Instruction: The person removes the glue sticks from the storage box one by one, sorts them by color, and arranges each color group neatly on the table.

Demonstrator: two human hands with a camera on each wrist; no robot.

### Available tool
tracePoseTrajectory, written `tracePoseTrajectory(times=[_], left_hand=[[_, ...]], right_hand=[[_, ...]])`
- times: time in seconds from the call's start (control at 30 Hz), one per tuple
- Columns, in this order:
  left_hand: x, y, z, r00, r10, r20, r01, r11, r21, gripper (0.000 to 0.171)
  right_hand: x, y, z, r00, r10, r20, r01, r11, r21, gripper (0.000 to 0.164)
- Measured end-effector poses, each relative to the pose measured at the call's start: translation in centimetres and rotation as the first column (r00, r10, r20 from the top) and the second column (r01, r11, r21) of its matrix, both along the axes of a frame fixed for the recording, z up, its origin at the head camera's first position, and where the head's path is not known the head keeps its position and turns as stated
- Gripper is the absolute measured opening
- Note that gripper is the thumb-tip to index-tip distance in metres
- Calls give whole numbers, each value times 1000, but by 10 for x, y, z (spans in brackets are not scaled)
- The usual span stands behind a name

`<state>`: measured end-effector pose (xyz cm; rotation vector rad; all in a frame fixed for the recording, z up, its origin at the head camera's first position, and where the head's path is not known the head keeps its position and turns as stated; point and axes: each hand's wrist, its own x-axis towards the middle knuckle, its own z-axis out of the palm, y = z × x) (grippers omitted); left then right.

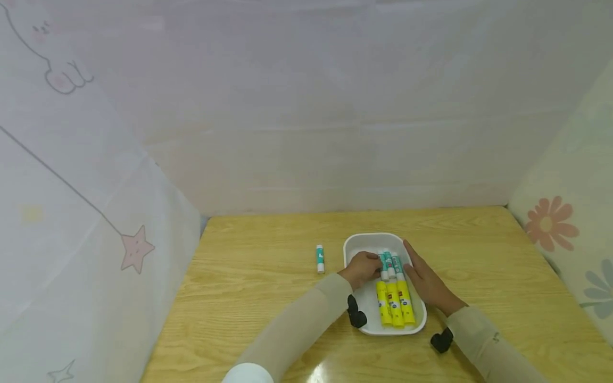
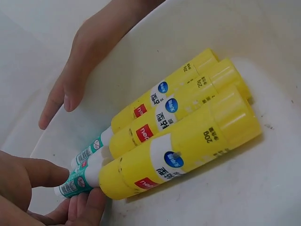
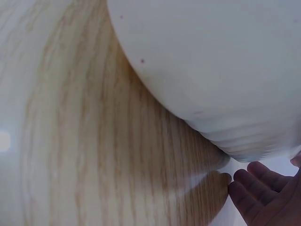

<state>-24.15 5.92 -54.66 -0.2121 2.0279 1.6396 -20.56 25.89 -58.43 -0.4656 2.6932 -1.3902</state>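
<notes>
In the head view a white tray [image 1: 361, 314] holds three yellow glue sticks [image 1: 395, 306] side by side at its near end. Beyond them lie three smaller teal-and-white glue sticks [image 1: 398, 268]. My left hand [image 1: 362, 269] reaches over the left rim and pinches the leftmost teal glue stick [image 2: 75, 184] between thumb and fingers, right by the end of a yellow one. Along the right rim, my right hand [image 1: 428, 282] rests against the tray with straight fingers; in the right wrist view its fingertips [image 3: 256, 168] show beside the tray's outer wall [image 3: 211, 61].
Another teal-and-white glue stick [image 1: 320, 259] lies on the wooden table [image 1: 249, 298], left of the tray. Pale printed cloth [image 1: 306, 133] hangs behind the table and along both sides. Each wrist wears a black piece [image 1: 441, 340].
</notes>
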Motion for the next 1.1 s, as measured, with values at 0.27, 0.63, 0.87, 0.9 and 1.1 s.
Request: tracePoseTrajectory(times=[0.27, 0.63, 0.87, 0.9, 1.1], left_hand=[[4, 4, 0, 1000, 31, 4, -31, 999, -19, 32], [2, 3, -3, 999, 36, -5, -36, 998, -57, 27], [1, 0, -4, 999, 32, -11, -33, 995, -97, 24], [2, 0, -4, 999, 30, -11, -31, 995, -98, 24], [4, -1, -3, 1000, 23, -17, -25, 994, -107, 23]], right_hand=[[5, 0, 5, 1000, -7, 23, 7, 1000, 17, 63], [6, -1, 1, 1000, -19, 20, 19, 1000, 15, 63], [7, -5, 2, 1000, -13, 12, 13, 1000, 11, 63], [7, -5, 2, 1000, -14, 12, 14, 1000, 13, 63], [8, -4, 2, 1000, -9, 15, 9, 1000, 19, 63]])
